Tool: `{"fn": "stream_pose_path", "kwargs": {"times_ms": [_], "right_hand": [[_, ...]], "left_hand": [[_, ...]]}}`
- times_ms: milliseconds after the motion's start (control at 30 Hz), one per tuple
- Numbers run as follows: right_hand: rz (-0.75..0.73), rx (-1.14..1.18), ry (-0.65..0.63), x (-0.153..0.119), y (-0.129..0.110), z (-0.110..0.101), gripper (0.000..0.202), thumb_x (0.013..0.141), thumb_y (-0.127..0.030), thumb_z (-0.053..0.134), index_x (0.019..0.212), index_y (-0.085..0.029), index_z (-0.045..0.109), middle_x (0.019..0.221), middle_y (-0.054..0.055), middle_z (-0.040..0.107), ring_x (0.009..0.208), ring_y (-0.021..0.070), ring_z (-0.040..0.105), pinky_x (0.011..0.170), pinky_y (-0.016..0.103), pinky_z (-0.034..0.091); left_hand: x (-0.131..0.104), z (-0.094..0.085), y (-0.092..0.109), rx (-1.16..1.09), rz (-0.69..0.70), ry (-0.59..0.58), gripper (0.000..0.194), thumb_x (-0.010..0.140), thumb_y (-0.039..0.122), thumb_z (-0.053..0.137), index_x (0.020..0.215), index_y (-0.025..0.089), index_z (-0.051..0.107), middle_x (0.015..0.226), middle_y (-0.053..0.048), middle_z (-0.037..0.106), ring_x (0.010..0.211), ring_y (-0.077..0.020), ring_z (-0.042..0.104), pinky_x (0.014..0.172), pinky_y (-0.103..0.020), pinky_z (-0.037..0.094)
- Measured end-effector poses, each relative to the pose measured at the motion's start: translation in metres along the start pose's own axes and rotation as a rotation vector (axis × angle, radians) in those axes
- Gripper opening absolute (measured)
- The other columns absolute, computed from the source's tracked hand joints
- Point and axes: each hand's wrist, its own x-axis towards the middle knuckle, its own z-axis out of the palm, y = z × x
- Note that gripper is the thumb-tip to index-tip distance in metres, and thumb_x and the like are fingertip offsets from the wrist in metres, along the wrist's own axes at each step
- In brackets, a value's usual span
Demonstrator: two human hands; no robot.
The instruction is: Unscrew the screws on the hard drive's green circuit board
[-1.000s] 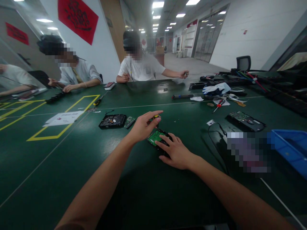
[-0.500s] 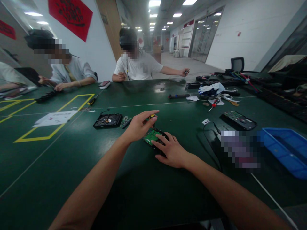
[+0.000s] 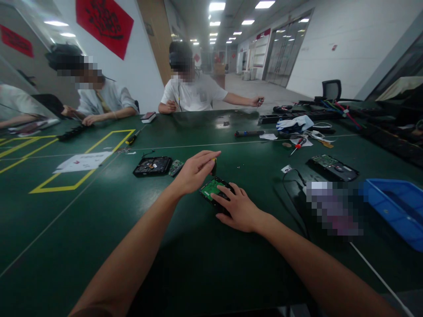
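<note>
A hard drive with a green circuit board (image 3: 209, 188) lies on the green table in front of me. My right hand (image 3: 236, 207) rests on it with fingers spread, pressing on its right part and edge. Above the drive's far left corner, my left hand (image 3: 198, 171) is closed round a screwdriver (image 3: 214, 165), of which a dark and yellow handle shows. The screwdriver's tip is too small to make out. Left of my left hand lie a loose circuit board (image 3: 176, 167) and a black drive (image 3: 152, 166).
To the right are another drive (image 3: 333, 167), a blurred-out object (image 3: 333, 209) with a cable, and a blue tray (image 3: 396, 207). Farther back lie a red screwdriver (image 3: 300, 144) and a cloth (image 3: 295, 124). Paper (image 3: 82, 161) lies left. People sit across the table.
My left hand has shifted its fingers on the screwdriver, flattening over its top. My right hand keeps its place on the drive. The whole view has shifted slightly.
</note>
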Motion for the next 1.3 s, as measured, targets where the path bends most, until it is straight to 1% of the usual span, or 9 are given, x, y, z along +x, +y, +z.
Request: {"fn": "stream_pose_path", "kwargs": {"times_ms": [133, 267, 333, 500, 667, 900, 1033, 1133, 1300], "right_hand": [[-0.006, 0.001, -0.004, 0.0, 0.001, 0.001, 0.07, 0.099, -0.062, 0.051, 0.161, -0.036, 0.034, 0.169, 0.007, 0.025, 0.15, 0.0475, 0.019, 0.116, 0.067, 0.025], [-0.008, -0.005, -0.002, 0.0, 0.0, -0.001, 0.069, 0.099, -0.059, 0.051, 0.162, -0.035, 0.033, 0.17, 0.007, 0.024, 0.15, 0.0474, 0.018, 0.116, 0.067, 0.024], [-0.004, -0.006, -0.007, 0.0, 0.0, -0.001, 0.069, 0.099, -0.059, 0.051, 0.162, -0.036, 0.033, 0.17, 0.007, 0.024, 0.15, 0.048, 0.018, 0.116, 0.068, 0.025], [-0.016, -0.007, -0.009, 0.0, 0.001, 0.0, 0.07, 0.099, -0.06, 0.051, 0.162, -0.036, 0.033, 0.17, 0.007, 0.024, 0.15, 0.0486, 0.018, 0.115, 0.068, 0.026], [-0.011, -0.012, -0.001, 0.001, 0.0, 0.001, 0.07, 0.099, -0.059, 0.052, 0.162, -0.035, 0.033, 0.17, 0.008, 0.025, 0.15, 0.0481, 0.018, 0.115, 0.068, 0.025], [-0.001, -0.011, 0.004, 0.0, 0.0, -0.001, 0.069, 0.099, -0.062, 0.051, 0.161, -0.037, 0.035, 0.169, 0.007, 0.027, 0.15, 0.0481, 0.019, 0.116, 0.068, 0.026], [-0.002, -0.013, 0.001, 0.0, 0.0, -0.001, 0.069, 0.099, -0.062, 0.051, 0.161, -0.036, 0.035, 0.169, 0.008, 0.027, 0.15, 0.0483, 0.019, 0.116, 0.068, 0.026], [-0.004, -0.016, 0.0, 0.001, 0.0, 0.001, 0.069, 0.099, -0.061, 0.051, 0.161, -0.036, 0.034, 0.169, 0.008, 0.026, 0.15, 0.048, 0.019, 0.115, 0.068, 0.026], [-0.002, -0.012, 0.003, 0.001, 0.002, 0.003, 0.07, 0.099, -0.061, 0.05, 0.161, -0.036, 0.034, 0.169, 0.007, 0.025, 0.15, 0.0485, 0.019, 0.115, 0.069, 0.027]], "left_hand": [[0.001, 0.001, -0.002, 0.084, 0.01, 0.053, 0.038, 0.103, 0.027, 0.056, 0.139, 0.023, 0.064, 0.118, -0.011, 0.068, 0.099, -0.0187, 0.067, 0.078, -0.031, 0.06], [0.001, 0.003, -0.003, 0.134, 0.02, 0.093, 0.027, 0.099, 0.026, 0.063, 0.124, 0.021, 0.071, 0.113, -0.008, 0.067, 0.08, -0.0134, 0.066, 0.072, -0.028, 0.058], [0.0, 0.003, -0.004, 0.155, 0.042, 0.094, 0.028, 0.1, 0.026, 0.061, 0.126, 0.022, 0.071, 0.114, -0.008, 0.066, 0.077, -0.012, 0.065, 0.074, -0.029, 0.058], [0.0, 0.001, -0.003, 0.128, 0.098, 0.006, 0.047, 0.105, 0.019, 0.046, 0.15, 0.026, 0.052, 0.13, -0.011, 0.062, 0.097, -0.0165, 0.065, 0.081, -0.032, 0.06], [0.0, 0.003, 0.0, 0.263, 0.126, 0.055, 0.036, 0.101, 0.018, 0.056, 0.136, 0.023, 0.064, 0.116, -0.009, 0.066, 0.104, -0.0193, 0.064, 0.095, -0.037, 0.056], [-0.001, 0.014, -0.005, 0.314, 0.07, 0.183, 0.032, 0.09, 0.037, 0.078, 0.116, 0.022, 0.068, 0.105, -0.005, 0.06, 0.084, -0.0148, 0.062, 0.071, -0.027, 0.057], [-0.001, 0.014, -0.005, 0.337, 0.064, 0.226, 0.035, 0.086, 0.037, 0.082, 0.113, 0.02, 0.07, 0.103, -0.004, 0.059, 0.082, -0.0144, 0.062, 0.071, -0.027, 0.057], [0.0, 0.01, -0.004, 0.306, 0.077, 0.193, 0.031, 0.09, 0.03, 0.078, 0.119, 0.022, 0.071, 0.105, -0.005, 0.062, 0.087, -0.0157, 0.064, 0.075, -0.029, 0.058], [0.001, 0.003, 0.001, 0.266, 0.144, 0.058, 0.042, 0.1, 0.011, 0.056, 0.139, 0.025, 0.062, 0.126, -0.009, 0.068, 0.116, -0.0203, 0.065, 0.102, -0.041, 0.055]]}}
